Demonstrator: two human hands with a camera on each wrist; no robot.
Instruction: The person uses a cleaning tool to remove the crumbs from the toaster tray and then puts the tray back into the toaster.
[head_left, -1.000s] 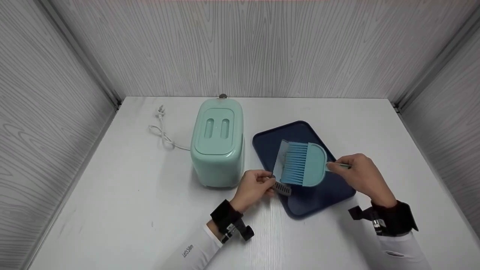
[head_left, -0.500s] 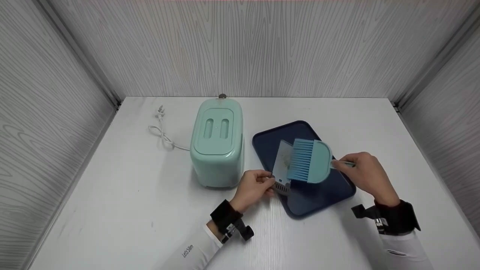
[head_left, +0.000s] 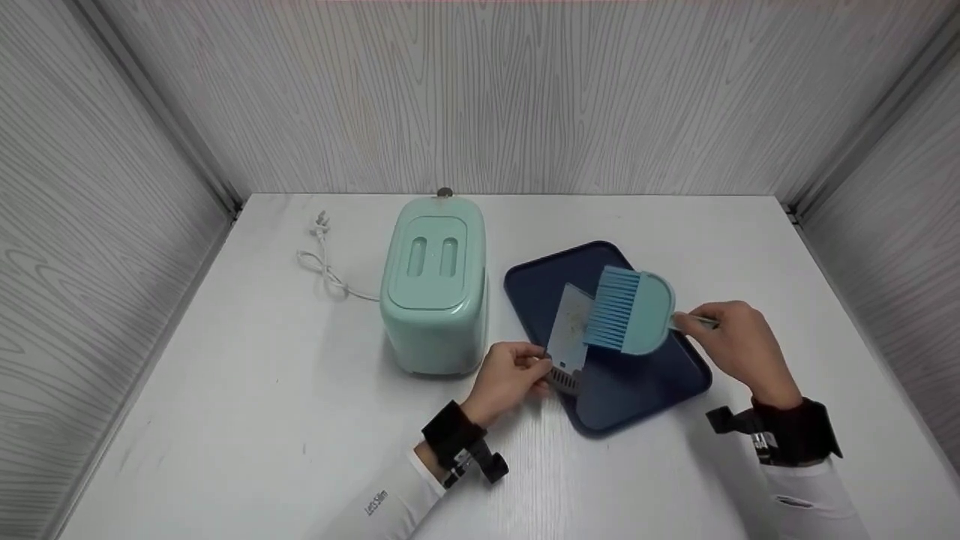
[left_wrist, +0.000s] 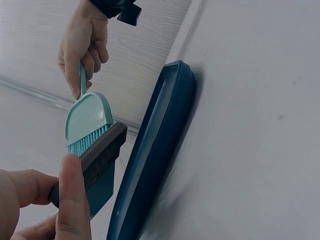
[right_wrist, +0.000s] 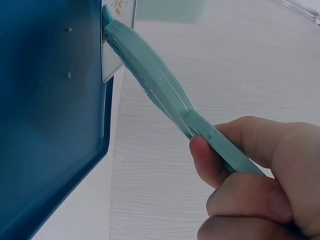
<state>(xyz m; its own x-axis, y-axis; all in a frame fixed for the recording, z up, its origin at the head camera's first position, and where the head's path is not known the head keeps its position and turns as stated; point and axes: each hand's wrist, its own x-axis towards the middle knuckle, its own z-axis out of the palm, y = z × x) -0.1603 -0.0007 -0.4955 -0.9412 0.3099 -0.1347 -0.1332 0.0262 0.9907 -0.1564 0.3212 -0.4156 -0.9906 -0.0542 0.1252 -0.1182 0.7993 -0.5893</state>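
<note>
My left hand (head_left: 506, 381) pinches the slotted dark grey end of a flat, pale crumb tray (head_left: 564, 339), tilted over a navy serving tray (head_left: 626, 409). Brownish crumbs (right_wrist: 118, 7) lie on the pale sheet. With my right hand (head_left: 739, 345) I grip the thin handle of a teal hand brush (head_left: 651, 311). Its blue bristles overlap the crumb tray's right edge in the head view; the right wrist view shows the brush tip at that sheet. In the left wrist view the grey end (left_wrist: 104, 150) hides part of the bristles.
A mint-green toaster (head_left: 433, 300) with a two-slot lid stands left of the navy tray. Its white cord and plug (head_left: 324, 259) lie farther left. Small specks (right_wrist: 69, 75) dot the navy tray. Grey wood-grain walls (head_left: 480, 97) enclose the white table.
The brush has moved right and away from me across the crumb tray, uncovering more of its surface and the crumbs. My left hand has stayed almost still.
</note>
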